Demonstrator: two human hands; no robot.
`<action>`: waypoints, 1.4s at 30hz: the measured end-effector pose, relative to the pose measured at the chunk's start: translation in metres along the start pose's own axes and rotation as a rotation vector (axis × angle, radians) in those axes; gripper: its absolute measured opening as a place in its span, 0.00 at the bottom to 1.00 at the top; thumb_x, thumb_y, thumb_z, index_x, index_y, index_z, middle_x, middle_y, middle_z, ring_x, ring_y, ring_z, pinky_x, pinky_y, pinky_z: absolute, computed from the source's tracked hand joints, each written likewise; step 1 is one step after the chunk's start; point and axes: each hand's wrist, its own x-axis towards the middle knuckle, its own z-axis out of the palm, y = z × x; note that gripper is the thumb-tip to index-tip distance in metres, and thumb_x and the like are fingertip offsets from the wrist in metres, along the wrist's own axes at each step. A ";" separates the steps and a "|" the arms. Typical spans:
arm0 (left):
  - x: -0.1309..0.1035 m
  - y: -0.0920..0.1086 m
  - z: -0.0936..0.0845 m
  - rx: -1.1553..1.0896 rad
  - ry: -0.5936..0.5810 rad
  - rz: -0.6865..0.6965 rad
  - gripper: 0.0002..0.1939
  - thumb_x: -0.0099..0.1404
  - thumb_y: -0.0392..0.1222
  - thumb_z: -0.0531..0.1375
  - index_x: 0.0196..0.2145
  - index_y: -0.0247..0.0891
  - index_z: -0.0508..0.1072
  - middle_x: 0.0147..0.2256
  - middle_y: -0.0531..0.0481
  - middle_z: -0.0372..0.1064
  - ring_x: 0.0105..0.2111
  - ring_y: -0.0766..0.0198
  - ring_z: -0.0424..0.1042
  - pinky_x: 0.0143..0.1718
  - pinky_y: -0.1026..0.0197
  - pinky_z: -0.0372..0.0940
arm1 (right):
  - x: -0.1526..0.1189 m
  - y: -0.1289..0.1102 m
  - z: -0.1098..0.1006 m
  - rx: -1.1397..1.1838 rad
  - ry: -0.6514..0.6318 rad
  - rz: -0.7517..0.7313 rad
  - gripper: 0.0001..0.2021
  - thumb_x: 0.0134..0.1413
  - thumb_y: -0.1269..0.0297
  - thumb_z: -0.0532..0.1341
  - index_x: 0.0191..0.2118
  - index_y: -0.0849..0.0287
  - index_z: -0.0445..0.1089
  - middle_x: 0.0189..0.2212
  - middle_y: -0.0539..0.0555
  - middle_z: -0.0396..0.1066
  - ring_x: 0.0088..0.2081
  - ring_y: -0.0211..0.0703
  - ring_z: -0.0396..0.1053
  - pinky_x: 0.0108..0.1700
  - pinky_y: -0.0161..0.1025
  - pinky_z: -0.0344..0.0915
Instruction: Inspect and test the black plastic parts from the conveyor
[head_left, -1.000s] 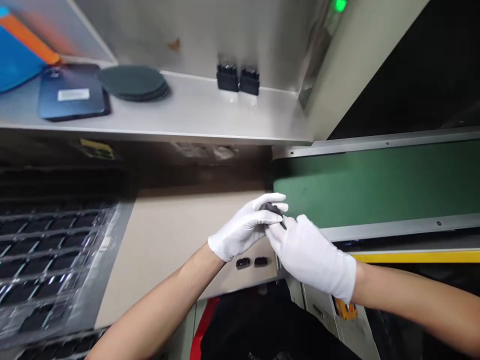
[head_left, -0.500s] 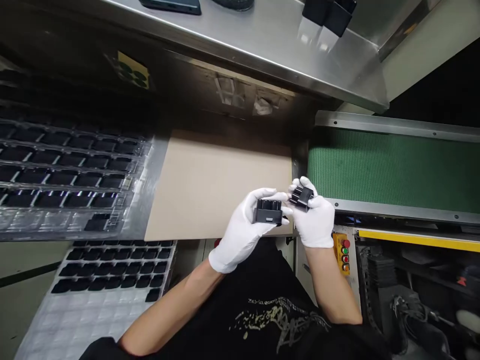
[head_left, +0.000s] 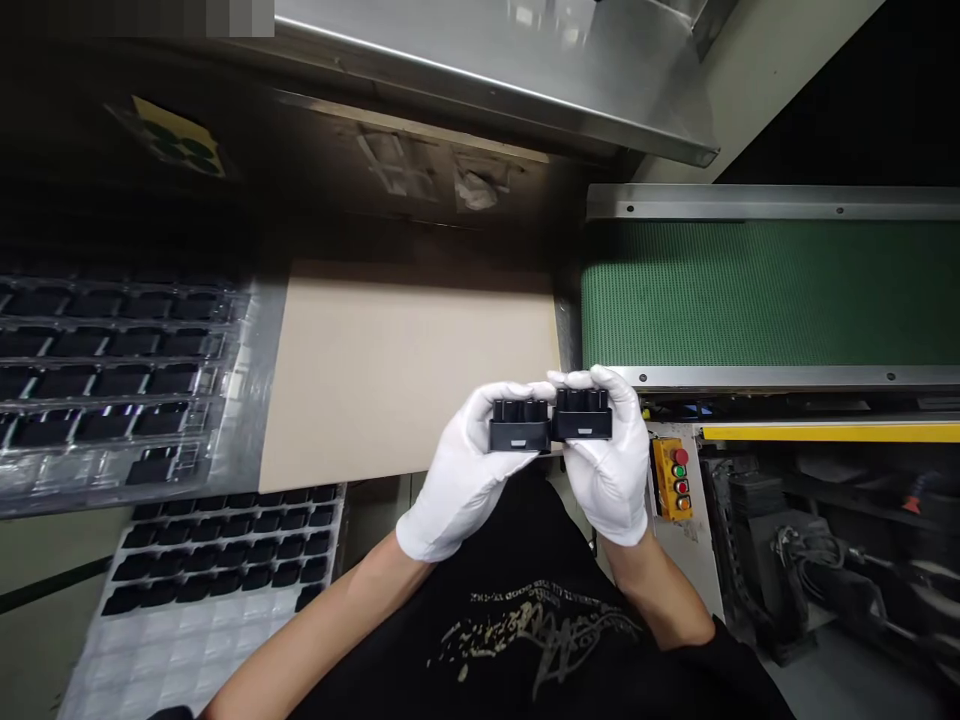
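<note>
Left block (head_left: 520, 428) beside right block (head_left: 582, 418) in fingers (head_left: 504, 390), board (head_left: 412, 370) behind, tray (head_left: 67, 472) left, conveyor (head_left: 765, 292) right, shelf (head_left: 585, 70) beyond

Left hand (head_left: 461, 475) and right hand (head_left: 611, 470), centre of frame: plain white, close-fitting fabric gloves (head_left: 454, 490), lightly creased, short cuffs (head_left: 421, 538). Forearms (head_left: 319, 632) bare above cuffs. Black, short-sleeved cloth shirt (head_left: 517, 555) fills bottom centre. Across front, curved line of small pale lettering (head_left: 536, 591), too small to read; below, large looping pale script (head_left: 551, 640), speckled yellowish splatter (head_left: 480, 640) to its left. Black right sleeve (head_left: 727, 665) at lower right; scrap of left sleeve (head_left: 171, 714) at bottom left edge.
</note>
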 end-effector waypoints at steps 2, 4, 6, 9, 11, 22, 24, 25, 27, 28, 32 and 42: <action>-0.002 0.001 0.002 0.030 0.002 0.011 0.23 0.55 0.41 0.78 0.47 0.44 0.76 0.51 0.49 0.77 0.56 0.52 0.75 0.56 0.51 0.74 | 0.000 -0.002 -0.003 -0.010 -0.003 -0.015 0.28 0.64 0.69 0.58 0.67 0.50 0.53 0.52 0.63 0.75 0.60 0.59 0.75 0.59 0.64 0.76; -0.004 0.005 0.005 0.116 0.020 0.060 0.23 0.58 0.40 0.76 0.49 0.44 0.76 0.51 0.48 0.77 0.56 0.52 0.75 0.59 0.51 0.72 | 0.001 -0.005 -0.005 -0.050 0.002 -0.043 0.26 0.65 0.69 0.57 0.66 0.51 0.55 0.52 0.62 0.76 0.58 0.57 0.76 0.58 0.62 0.77; -0.005 0.009 0.010 0.246 0.082 0.132 0.22 0.60 0.38 0.74 0.50 0.44 0.75 0.51 0.47 0.77 0.56 0.52 0.75 0.62 0.49 0.70 | 0.001 -0.008 -0.007 -0.102 0.018 -0.083 0.24 0.66 0.70 0.57 0.65 0.51 0.58 0.52 0.61 0.77 0.57 0.54 0.77 0.59 0.60 0.77; -0.006 0.013 0.014 0.381 0.182 0.213 0.24 0.60 0.33 0.73 0.51 0.45 0.72 0.51 0.47 0.77 0.56 0.52 0.75 0.65 0.46 0.67 | 0.000 -0.009 -0.007 -0.193 0.016 -0.169 0.27 0.64 0.73 0.59 0.66 0.52 0.60 0.54 0.60 0.77 0.57 0.52 0.77 0.61 0.57 0.77; -0.004 0.013 0.012 0.413 0.201 0.228 0.25 0.58 0.31 0.73 0.50 0.45 0.71 0.51 0.47 0.77 0.56 0.51 0.75 0.65 0.45 0.67 | 0.000 -0.007 -0.005 -0.285 -0.010 -0.233 0.31 0.60 0.75 0.61 0.67 0.53 0.60 0.56 0.61 0.76 0.59 0.54 0.77 0.62 0.57 0.76; 0.027 0.010 -0.007 0.303 0.145 0.093 0.26 0.59 0.27 0.61 0.53 0.45 0.80 0.56 0.50 0.77 0.63 0.48 0.70 0.71 0.44 0.60 | 0.013 0.026 0.014 -0.639 -0.057 -0.454 0.35 0.64 0.67 0.56 0.75 0.54 0.52 0.62 0.64 0.73 0.63 0.62 0.72 0.63 0.66 0.73; 0.036 0.008 -0.008 0.251 0.141 0.062 0.26 0.57 0.28 0.59 0.52 0.43 0.79 0.56 0.49 0.77 0.63 0.48 0.70 0.71 0.44 0.59 | 0.015 0.036 0.015 -0.669 -0.069 -0.444 0.35 0.65 0.66 0.55 0.76 0.57 0.50 0.63 0.66 0.72 0.64 0.62 0.72 0.63 0.66 0.72; 0.039 0.007 -0.010 0.235 0.137 0.050 0.27 0.57 0.28 0.59 0.52 0.43 0.79 0.56 0.48 0.77 0.63 0.49 0.70 0.71 0.45 0.59 | 0.015 0.041 0.015 -0.680 -0.072 -0.434 0.34 0.66 0.66 0.54 0.76 0.58 0.50 0.63 0.66 0.72 0.64 0.62 0.72 0.64 0.66 0.72; 0.043 0.004 -0.014 0.199 0.128 0.005 0.28 0.55 0.28 0.59 0.54 0.42 0.78 0.57 0.48 0.77 0.63 0.49 0.70 0.71 0.46 0.60 | 0.016 0.047 0.015 -0.684 -0.070 -0.414 0.33 0.67 0.66 0.54 0.75 0.59 0.52 0.62 0.67 0.73 0.64 0.62 0.72 0.64 0.65 0.72; 0.043 0.002 -0.016 0.176 0.116 -0.025 0.29 0.55 0.28 0.60 0.55 0.42 0.78 0.58 0.49 0.76 0.64 0.49 0.70 0.70 0.47 0.60 | 0.016 0.049 0.015 -0.672 -0.062 -0.406 0.31 0.68 0.65 0.54 0.74 0.59 0.54 0.61 0.67 0.73 0.64 0.61 0.72 0.64 0.64 0.72; 0.040 0.004 -0.027 0.167 0.028 -0.124 0.29 0.61 0.33 0.63 0.60 0.44 0.76 0.61 0.48 0.74 0.64 0.49 0.69 0.68 0.50 0.63 | 0.015 0.045 0.017 -0.540 -0.007 -0.234 0.26 0.67 0.64 0.57 0.69 0.58 0.64 0.58 0.65 0.77 0.60 0.57 0.76 0.63 0.59 0.74; 0.019 0.024 -0.032 0.478 0.100 0.163 0.30 0.58 0.39 0.75 0.57 0.45 0.77 0.51 0.45 0.77 0.53 0.50 0.75 0.62 0.47 0.67 | 0.019 -0.003 -0.002 -0.293 -0.042 -0.099 0.36 0.55 0.72 0.66 0.69 0.54 0.60 0.53 0.62 0.77 0.54 0.56 0.78 0.59 0.58 0.78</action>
